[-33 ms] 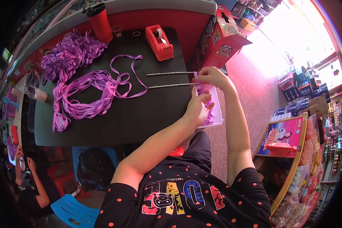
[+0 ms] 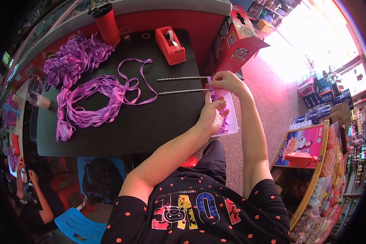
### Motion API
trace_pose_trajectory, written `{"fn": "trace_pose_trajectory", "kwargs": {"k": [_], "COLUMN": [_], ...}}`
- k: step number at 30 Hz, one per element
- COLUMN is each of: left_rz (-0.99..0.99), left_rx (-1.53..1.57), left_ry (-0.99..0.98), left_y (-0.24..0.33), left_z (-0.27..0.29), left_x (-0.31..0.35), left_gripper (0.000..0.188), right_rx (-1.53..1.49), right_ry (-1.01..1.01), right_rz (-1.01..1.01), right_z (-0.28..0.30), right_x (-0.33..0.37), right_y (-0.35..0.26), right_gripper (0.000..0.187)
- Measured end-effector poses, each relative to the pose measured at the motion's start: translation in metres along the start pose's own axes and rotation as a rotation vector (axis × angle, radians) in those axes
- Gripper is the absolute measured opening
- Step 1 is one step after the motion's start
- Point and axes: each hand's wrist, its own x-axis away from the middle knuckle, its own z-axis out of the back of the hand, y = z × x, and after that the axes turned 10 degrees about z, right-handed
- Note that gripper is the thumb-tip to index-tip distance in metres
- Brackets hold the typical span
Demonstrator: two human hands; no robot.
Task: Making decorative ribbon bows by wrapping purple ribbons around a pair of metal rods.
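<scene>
Two long metal rods lie parallel above the black table's right side, an upper rod [image 2: 179,78] and a lower rod [image 2: 181,92]; their spiral flutes look like drill bits. A narrow purple ribbon [image 2: 209,82] runs across their right ends. My right hand [image 2: 230,82] pinches this ribbon beside the upper rod. Below it, my left hand [image 2: 210,117] has curled fingers on the ribbon, its index finger up by the lower rod's end. Under the hands, a pale plastic tray [image 2: 233,122] holds short purple pieces, partly hidden by my fingers.
On the black table [image 2: 150,130] lie a looped purple ribbon hank [image 2: 114,106] and a bunched ribbon pile [image 2: 79,59]. Behind stand a red tumbler [image 2: 106,26] and red tape dispenser [image 2: 170,45]. A red carton [image 2: 238,42] is beyond, a display shelf [image 2: 301,152] right, another person's hands [image 2: 28,171] left.
</scene>
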Motion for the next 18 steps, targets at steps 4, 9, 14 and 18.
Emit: {"fn": "trace_pose_trajectory", "kwargs": {"k": [4, 9, 14, 18], "left_rz": [0.000, 0.028, 0.054, 0.033], "left_rx": [0.004, 0.033, 0.028, 0.048], "left_ry": [-0.007, -0.005, -0.142, -0.124], "left_y": [0.001, 0.004, 0.003, 0.004], "left_z": [-0.001, -0.003, 0.002, 0.007], "left_x": [0.000, 0.003, 0.001, 0.000], "left_gripper": [0.082, 0.081, 0.084, 0.084], "right_rx": [0.135, 0.114, -0.458, -0.825], "right_ry": [0.014, 0.009, 0.135, 0.196], "right_rz": [-0.040, -0.063, -0.171, -0.137], "right_z": [0.002, 0.003, -0.007, -0.042], "right_x": [0.003, 0.010, 0.028, 0.033], "right_y": [-0.016, -0.023, 0.027, 0.033], "right_gripper": [0.032, 0.034, 0.031, 0.030]}}
